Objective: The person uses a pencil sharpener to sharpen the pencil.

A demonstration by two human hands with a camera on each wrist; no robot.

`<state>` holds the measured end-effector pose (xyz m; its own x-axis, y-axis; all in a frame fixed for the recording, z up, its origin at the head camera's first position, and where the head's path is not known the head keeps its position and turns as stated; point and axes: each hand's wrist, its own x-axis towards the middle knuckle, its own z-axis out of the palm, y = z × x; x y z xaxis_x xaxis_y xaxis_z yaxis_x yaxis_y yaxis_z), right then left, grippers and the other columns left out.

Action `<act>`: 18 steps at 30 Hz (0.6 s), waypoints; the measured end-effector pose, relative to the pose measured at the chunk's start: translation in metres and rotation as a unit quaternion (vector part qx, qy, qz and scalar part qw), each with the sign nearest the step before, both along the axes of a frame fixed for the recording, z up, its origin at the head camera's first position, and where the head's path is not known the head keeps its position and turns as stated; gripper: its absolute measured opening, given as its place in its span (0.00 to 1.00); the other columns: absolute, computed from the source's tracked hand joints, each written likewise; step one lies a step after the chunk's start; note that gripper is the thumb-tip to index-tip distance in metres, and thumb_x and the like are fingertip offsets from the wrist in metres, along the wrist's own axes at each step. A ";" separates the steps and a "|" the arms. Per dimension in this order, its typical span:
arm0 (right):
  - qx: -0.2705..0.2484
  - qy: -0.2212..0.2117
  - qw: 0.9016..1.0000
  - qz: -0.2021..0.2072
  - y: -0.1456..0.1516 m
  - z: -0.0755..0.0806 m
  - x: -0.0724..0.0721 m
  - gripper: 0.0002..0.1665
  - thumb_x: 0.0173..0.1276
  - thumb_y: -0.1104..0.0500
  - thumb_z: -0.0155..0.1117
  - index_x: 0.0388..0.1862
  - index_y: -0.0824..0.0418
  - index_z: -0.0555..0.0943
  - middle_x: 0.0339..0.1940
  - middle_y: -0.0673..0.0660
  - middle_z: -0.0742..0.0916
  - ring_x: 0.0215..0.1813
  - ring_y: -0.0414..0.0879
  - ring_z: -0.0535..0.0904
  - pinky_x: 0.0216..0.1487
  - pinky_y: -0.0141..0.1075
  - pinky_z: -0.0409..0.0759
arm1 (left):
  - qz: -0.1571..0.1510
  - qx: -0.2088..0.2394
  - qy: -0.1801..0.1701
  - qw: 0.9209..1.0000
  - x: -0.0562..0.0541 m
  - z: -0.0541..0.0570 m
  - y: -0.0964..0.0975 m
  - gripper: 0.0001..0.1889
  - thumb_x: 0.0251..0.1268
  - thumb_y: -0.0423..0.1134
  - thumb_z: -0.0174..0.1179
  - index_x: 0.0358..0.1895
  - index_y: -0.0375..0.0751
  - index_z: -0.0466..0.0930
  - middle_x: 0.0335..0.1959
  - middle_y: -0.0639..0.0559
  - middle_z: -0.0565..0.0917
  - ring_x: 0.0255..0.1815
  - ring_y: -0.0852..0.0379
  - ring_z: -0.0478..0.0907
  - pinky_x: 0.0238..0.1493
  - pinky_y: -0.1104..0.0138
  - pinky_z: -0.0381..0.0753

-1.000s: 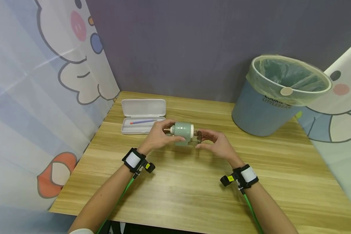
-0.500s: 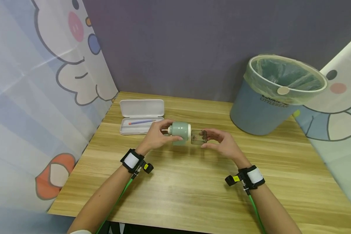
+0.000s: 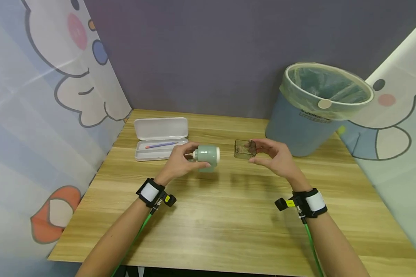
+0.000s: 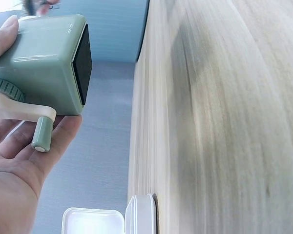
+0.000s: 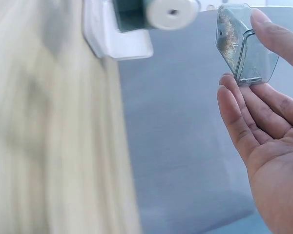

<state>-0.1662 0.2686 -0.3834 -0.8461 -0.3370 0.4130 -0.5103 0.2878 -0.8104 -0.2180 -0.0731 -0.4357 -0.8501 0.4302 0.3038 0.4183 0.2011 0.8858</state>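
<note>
My left hand grips a green hand-crank pencil sharpener just over the table, thumb on the near side. In the left wrist view the sharpener's crank handle points toward the wrist, and a dark pad shows on its base. To the right, my right hand pinches the clear smoky shavings drawer between thumb and fingers. Pencil shavings cling inside the drawer in the right wrist view. A gap separates drawer and sharpener, whose white front face shows a small round hole.
Behind my left hand lies an opened white pencil case with a purple pencil in it. A blue trash bin, lined with a translucent bag, stands at the back right near the wall. All this rests on a wooden table.
My right hand has pulled the shavings drawer out of the sharpener and moved it right, away from it. My left hand keeps its grip on the sharpener; the head view has shifted slightly right.
</note>
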 end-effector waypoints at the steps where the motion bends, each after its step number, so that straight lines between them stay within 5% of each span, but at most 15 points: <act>1: -0.001 0.007 1.000 -0.002 0.003 0.006 0.000 0.35 0.59 0.75 0.74 0.66 0.73 0.76 0.58 0.61 0.86 0.53 0.40 0.84 0.55 0.31 0.81 | -0.001 -0.002 0.002 1.000 0.000 -0.001 -0.001 0.33 0.48 0.43 0.82 0.61 0.44 0.81 0.52 0.48 0.85 0.49 0.50 0.86 0.49 0.54 0.86; 6: 0.003 0.036 0.999 -0.029 0.020 0.039 0.001 0.34 0.59 0.77 0.72 0.66 0.72 0.76 0.57 0.52 0.87 0.52 0.40 0.85 0.55 0.29 0.81 | -0.008 0.001 0.010 1.000 -0.001 -0.001 -0.001 0.32 0.48 0.46 0.82 0.59 0.44 0.82 0.50 0.48 0.85 0.47 0.50 0.87 0.48 0.49 0.86; 15: -0.093 0.050 0.994 -0.038 0.057 0.094 0.001 0.31 0.59 0.81 0.68 0.63 0.75 0.77 0.50 0.57 0.89 0.48 0.44 0.86 0.50 0.29 0.83 | -0.008 -0.019 0.020 1.000 0.000 -0.002 0.001 0.33 0.49 0.47 0.81 0.60 0.43 0.81 0.49 0.49 0.86 0.47 0.52 0.87 0.46 0.57 0.87; 18: -0.100 0.055 0.991 -0.075 0.068 0.110 -0.001 0.29 0.58 0.80 0.69 0.61 0.75 0.79 0.47 0.55 0.90 0.45 0.42 0.87 0.47 0.27 0.83 | -0.008 -0.015 0.018 1.000 0.001 -0.004 0.000 0.33 0.49 0.47 0.81 0.60 0.44 0.81 0.49 0.49 0.86 0.47 0.52 0.87 0.45 0.58 0.87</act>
